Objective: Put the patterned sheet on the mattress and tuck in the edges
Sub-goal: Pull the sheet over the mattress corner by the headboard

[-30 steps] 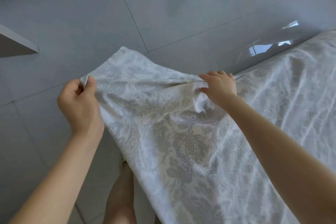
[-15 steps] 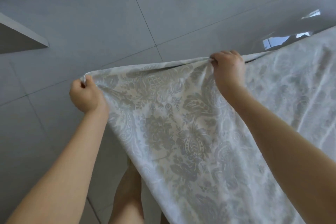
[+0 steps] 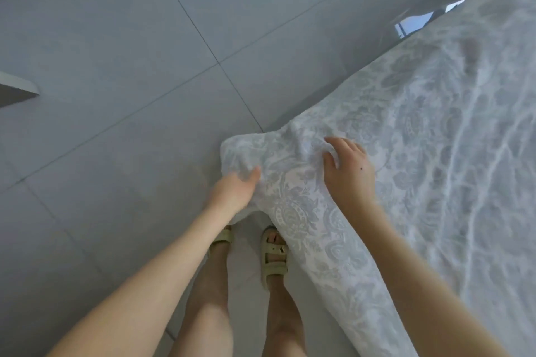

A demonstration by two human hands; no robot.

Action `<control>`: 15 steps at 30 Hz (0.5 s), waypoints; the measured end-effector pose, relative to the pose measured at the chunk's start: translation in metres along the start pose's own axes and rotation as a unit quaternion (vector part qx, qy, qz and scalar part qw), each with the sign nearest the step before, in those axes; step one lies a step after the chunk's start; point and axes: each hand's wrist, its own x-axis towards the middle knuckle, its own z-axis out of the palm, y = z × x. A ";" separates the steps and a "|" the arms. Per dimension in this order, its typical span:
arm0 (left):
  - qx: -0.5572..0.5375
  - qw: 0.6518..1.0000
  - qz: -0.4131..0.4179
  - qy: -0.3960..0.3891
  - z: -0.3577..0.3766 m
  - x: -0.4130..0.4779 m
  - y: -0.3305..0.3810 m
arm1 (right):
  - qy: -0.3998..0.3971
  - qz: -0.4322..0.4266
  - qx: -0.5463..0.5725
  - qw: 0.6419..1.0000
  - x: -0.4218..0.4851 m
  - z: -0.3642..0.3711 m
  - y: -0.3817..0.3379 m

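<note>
Spreading done, tucking barely begun. Patterned sheet draped over the mattress corner, its edge hanging toward the tiled floor. Left hand cupped under the bunched corner; right hand pressing flat, fingers spread wide. Next: push hanging edge under.

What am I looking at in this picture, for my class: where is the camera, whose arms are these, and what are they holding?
No machine is involved. The camera sits on a person's head and looks down, so the arms reaching in from the bottom are that person's own. The left hand grips the corner of the patterned sheet from beneath. The right hand lies on top with fingers spread, pressing the cloth down. The sheet spreads away to the right; what lies under it is hidden. Below are the person's sandalled feet on a grey tiled floor.
</note>
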 end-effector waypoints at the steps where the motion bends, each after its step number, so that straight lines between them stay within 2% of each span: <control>1: -0.048 0.997 -0.040 -0.049 0.014 -0.003 0.007 | 0.018 0.036 0.003 0.999 -0.015 -0.003 0.014; 2: -0.111 0.987 -0.084 -0.080 0.026 -0.006 0.012 | 0.030 0.073 0.004 0.997 -0.030 -0.004 0.027; 4: -0.173 0.978 -0.102 -0.052 0.041 -0.007 0.015 | 0.030 0.140 0.009 0.990 -0.059 -0.004 0.048; 7: -0.148 0.988 -0.032 0.031 0.045 -0.005 0.008 | 0.010 0.189 0.024 0.982 -0.092 0.000 0.068; 10: -0.137 0.987 -0.045 0.071 0.041 0.004 -0.003 | 0.008 0.207 0.049 0.977 -0.119 0.000 0.079; 11: -0.119 0.986 -0.066 0.092 0.039 0.007 -0.006 | 0.008 0.216 0.062 0.974 -0.127 0.000 0.082; 13: 0.006 0.983 -0.077 0.166 0.039 0.001 -0.002 | 0.016 0.242 0.092 0.966 -0.148 -0.003 0.091; 15: 0.135 0.958 0.021 0.252 0.047 -0.025 0.013 | 0.031 0.270 0.113 0.956 -0.172 -0.008 0.103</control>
